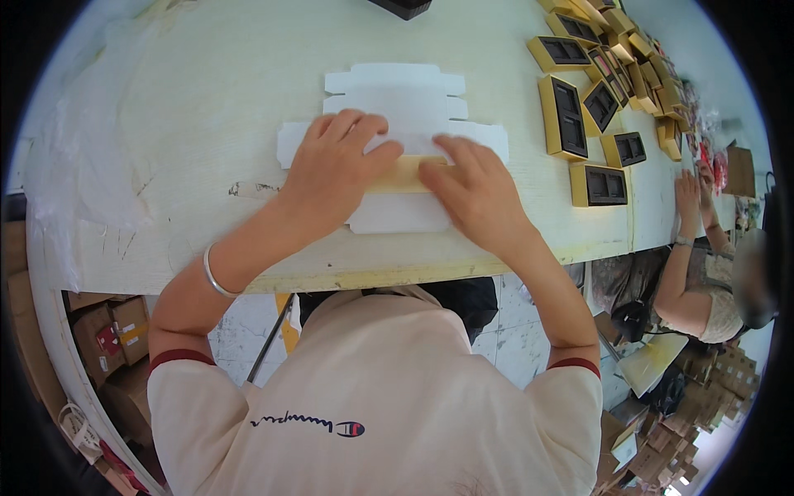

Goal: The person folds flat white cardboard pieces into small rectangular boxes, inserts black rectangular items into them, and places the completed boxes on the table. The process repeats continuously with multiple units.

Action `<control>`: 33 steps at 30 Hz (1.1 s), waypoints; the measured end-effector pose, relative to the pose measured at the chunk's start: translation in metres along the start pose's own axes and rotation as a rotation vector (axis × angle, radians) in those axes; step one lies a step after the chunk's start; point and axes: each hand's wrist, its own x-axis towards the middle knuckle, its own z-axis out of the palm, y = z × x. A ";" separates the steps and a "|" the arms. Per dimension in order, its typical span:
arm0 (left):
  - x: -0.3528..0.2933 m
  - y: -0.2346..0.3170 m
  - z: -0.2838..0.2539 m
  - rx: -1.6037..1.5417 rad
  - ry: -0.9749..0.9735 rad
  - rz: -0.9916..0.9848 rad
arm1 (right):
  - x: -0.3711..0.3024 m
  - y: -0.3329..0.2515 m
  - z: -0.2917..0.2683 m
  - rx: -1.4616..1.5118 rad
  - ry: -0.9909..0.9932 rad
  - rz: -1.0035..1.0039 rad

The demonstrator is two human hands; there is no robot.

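Note:
A flat, die-cut white cardboard box blank (pixel 397 103) lies in front of me on the table, with tabs along both sides. Across its nearer part runs a pale gold band (pixel 399 178), which looks like a panel folded over. My left hand (pixel 331 169), with a silver bangle on its wrist, is closed at the band's left end. At the right end my right hand (pixel 480 192) has its thumb and curled fingers on the band's edge. Both palms face down, and the fingers hide part of the fold.
Gold boxes with black inserts (pixel 564 116) crowd the table's right side. A dark object (pixel 403 7) sits at the far edge, and clear plastic sheeting (pixel 83 165) covers the left. Another person's hand (pixel 686 202) rests farther right. Cardboard cartons (pixel 107 339) stand below at left.

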 end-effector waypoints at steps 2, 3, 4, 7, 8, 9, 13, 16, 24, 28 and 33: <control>-0.007 -0.002 0.001 -0.214 -0.108 -0.023 | -0.005 0.000 -0.003 0.062 -0.055 -0.102; -0.009 -0.002 -0.002 -0.241 -0.132 -0.027 | -0.005 0.001 -0.001 0.032 -0.055 -0.127; -0.009 -0.001 -0.006 -0.268 -0.155 -0.029 | -0.006 0.003 0.002 0.003 -0.054 -0.152; -0.009 -0.006 -0.007 -0.242 -0.184 0.020 | -0.001 -0.004 0.000 -0.182 -0.192 -0.236; -0.008 -0.009 -0.006 -0.215 -0.184 0.048 | 0.002 -0.006 -0.002 -0.264 -0.260 -0.266; -0.008 -0.009 -0.005 -0.194 -0.166 0.065 | 0.006 -0.005 -0.003 -0.216 -0.304 -0.240; -0.002 -0.013 -0.002 -0.209 -0.141 -0.012 | 0.019 0.004 0.002 -0.016 -0.316 -0.111; 0.011 -0.022 0.001 -0.243 -0.238 -0.126 | 0.030 0.009 0.013 0.100 -0.324 0.054; 0.033 -0.029 -0.012 -0.160 -0.208 -0.223 | 0.061 0.029 -0.003 0.466 -0.512 0.408; 0.016 0.001 -0.053 -0.402 -0.023 -0.369 | 0.066 0.026 -0.040 0.641 -0.157 0.573; 0.009 0.029 -0.032 -1.495 0.068 -0.694 | 0.050 -0.035 -0.032 0.377 -0.135 0.192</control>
